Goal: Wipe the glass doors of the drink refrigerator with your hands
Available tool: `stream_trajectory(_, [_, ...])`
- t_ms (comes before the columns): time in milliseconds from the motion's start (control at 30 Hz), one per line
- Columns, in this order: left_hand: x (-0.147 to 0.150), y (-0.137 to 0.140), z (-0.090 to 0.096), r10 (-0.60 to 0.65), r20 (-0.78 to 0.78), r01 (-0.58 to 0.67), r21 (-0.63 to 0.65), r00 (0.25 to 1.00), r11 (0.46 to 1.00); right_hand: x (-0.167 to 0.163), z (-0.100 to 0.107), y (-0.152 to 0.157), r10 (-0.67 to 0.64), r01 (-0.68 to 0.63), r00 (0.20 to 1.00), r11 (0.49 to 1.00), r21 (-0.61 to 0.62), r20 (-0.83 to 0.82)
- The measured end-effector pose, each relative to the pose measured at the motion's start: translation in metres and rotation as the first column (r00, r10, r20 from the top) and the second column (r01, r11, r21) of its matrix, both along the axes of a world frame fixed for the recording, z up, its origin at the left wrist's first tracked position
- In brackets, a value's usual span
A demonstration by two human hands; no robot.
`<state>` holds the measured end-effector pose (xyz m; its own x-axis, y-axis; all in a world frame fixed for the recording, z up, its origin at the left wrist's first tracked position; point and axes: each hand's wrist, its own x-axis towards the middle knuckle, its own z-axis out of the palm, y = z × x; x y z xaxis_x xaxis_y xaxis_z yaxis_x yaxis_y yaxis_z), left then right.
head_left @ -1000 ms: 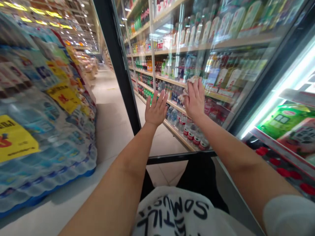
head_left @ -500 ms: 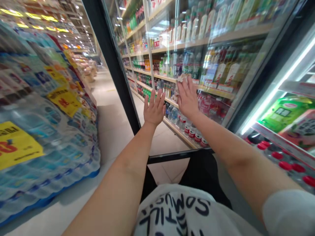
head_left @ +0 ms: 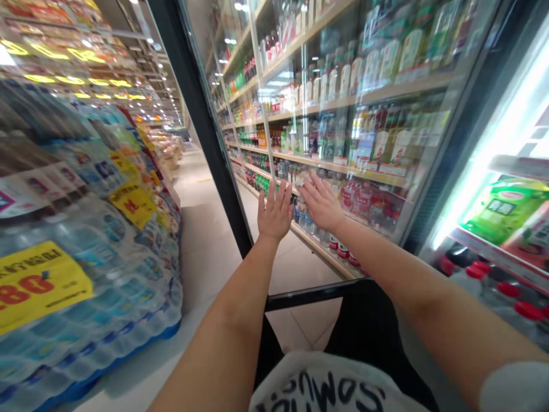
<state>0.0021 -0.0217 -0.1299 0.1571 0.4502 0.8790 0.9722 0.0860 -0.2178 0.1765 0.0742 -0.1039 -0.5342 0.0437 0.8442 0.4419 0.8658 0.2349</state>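
My left hand [head_left: 275, 216] lies flat on the glass door [head_left: 295, 269], its fingers spread and nothing in it. Just to its right, my right hand [head_left: 323, 205] presses a crumpled pale cloth [head_left: 302, 182] to the same pane. Much of the cloth is hidden beneath the fingers, with edges showing at the fingertips and along the left side. The door stands open, its black frame [head_left: 217, 137] slanting down to a bottom bar [head_left: 309, 296] in front of my legs. Shelves of bottles [head_left: 338, 77] show through the glass.
At the left, a stack of shrink-wrapped water bottles [head_left: 128, 286] carries yellow price signs [head_left: 43, 283]. A lit cooler shelf [head_left: 501, 252] with green packs [head_left: 506, 209] and red-capped bottles [head_left: 508, 290] is close by my right arm. An aisle floor [head_left: 199, 212] runs between stack and door.
My right hand has slid down and left over the glass with the cloth, closer to my left hand. The left hand stays about in place on the pane. The view has tilted up slightly.
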Motion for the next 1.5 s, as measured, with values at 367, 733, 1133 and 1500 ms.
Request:
stream_trajectory(367, [-0.003, -0.001, -0.001, 0.073, -0.13, -0.055, 0.137, 0.989, 0.989, -0.006, 0.013, 0.002, 0.009, 0.014, 0.987, 0.99, 0.142, -0.161])
stream_trajectory(733, [-0.005, -0.001, -0.001, 0.119, -0.17, -0.085, 0.197, 0.978, 0.977, 0.0, 0.028, 0.012, -0.036, 0.079, 0.975, 0.979, 0.19, -0.22])
stream_trajectory(1133, [-0.005, -0.002, -0.002, 0.126, -0.166, -0.091, 0.203, 0.978, 0.975, -0.006, 0.023, 0.003, -0.004, 0.05, 0.986, 0.963, 0.266, -0.169])
stream_trajectory(1500, [-0.004, -0.003, -0.003, 0.134, -0.162, -0.102, 0.192, 0.978, 0.976, -0.007, 0.021, 0.002, -0.001, 0.043, 0.984, 0.971, 0.235, -0.177])
